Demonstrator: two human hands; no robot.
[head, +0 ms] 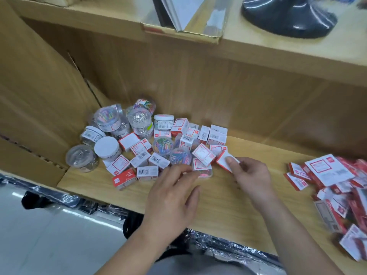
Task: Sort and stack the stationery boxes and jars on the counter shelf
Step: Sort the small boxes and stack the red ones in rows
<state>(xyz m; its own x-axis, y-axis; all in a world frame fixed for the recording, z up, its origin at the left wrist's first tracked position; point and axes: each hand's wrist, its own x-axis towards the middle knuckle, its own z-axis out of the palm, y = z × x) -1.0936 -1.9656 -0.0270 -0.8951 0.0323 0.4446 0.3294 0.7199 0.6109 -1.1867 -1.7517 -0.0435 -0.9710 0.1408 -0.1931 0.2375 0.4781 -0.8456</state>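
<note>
A jumble of small red-and-white boxes (pixel 158 155) and clear round jars of paper clips (pixel 139 120) lies on the wooden counter shelf (pixel 248 155). My right hand (pixel 252 177) pinches one small white-and-red box (pixel 223 159) at the pile's right edge, thumb on top. My left hand (pixel 174 193) reaches forward with relaxed fingers, its fingertips touching a clear jar of pink clips (pixel 204 172) at the pile's front. A white-lidded jar (pixel 107 148) and a clear-lidded one (pixel 82 158) stand at the left.
A second heap of larger red-and-white boxes (pixel 337 187) lies at the right end of the shelf. A cardboard panel (pixel 39 100) closes the left side. On the counter top above sit a black rounded object (pixel 288 14) and an open carton (pixel 184 20).
</note>
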